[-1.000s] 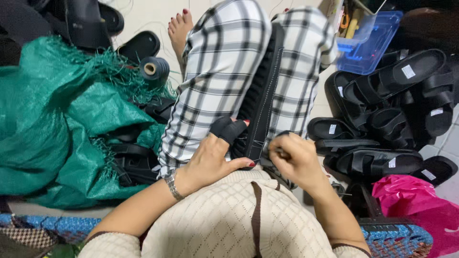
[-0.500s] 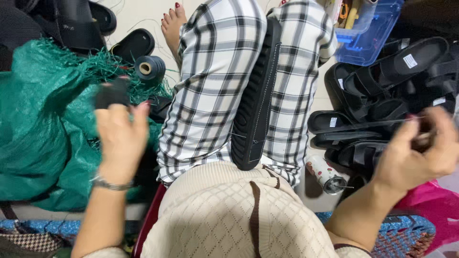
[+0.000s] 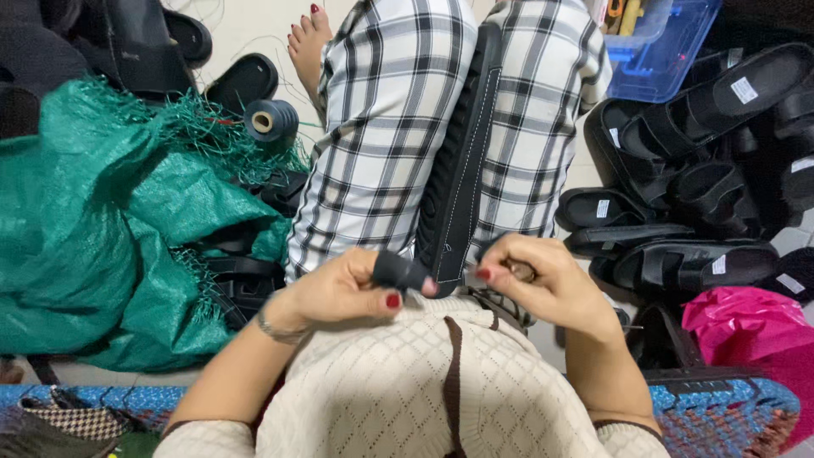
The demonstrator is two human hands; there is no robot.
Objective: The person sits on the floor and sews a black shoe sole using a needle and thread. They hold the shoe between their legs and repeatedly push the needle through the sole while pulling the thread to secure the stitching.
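Head view looks down over a cream knitted sweater (image 3: 407, 399) onto legs in black-and-white checked trousers (image 3: 390, 127). A long black rubber shoe sole with white stitching (image 3: 462, 161) lies in the gap between the thighs, running from twelve o'clock down toward the hands.

At nine o'clock a crumpled green woven plastic sack (image 3: 93, 229) with frayed edges fills the floor, black sandal parts poking out beneath it; a dark blue spool of thread (image 3: 270, 120) stands at its upper edge, about eleven o'clock. At three o'clock a heap of black strapped sandals (image 3: 687, 178) with small white labels crowds the right side. A clear blue plastic box (image 3: 657, 51) sits at one o'clock, and a bright pink plastic bag (image 3: 746, 326) at four o'clock.

Both hands meet at the near end of the sole. Left hand (image 3: 343, 288) is curled shut on a small black strap piece (image 3: 397, 271), thumb on top. Right hand (image 3: 543, 280) is bent inward just beside it, fingertips pinched together — what they grip I cannot tell.
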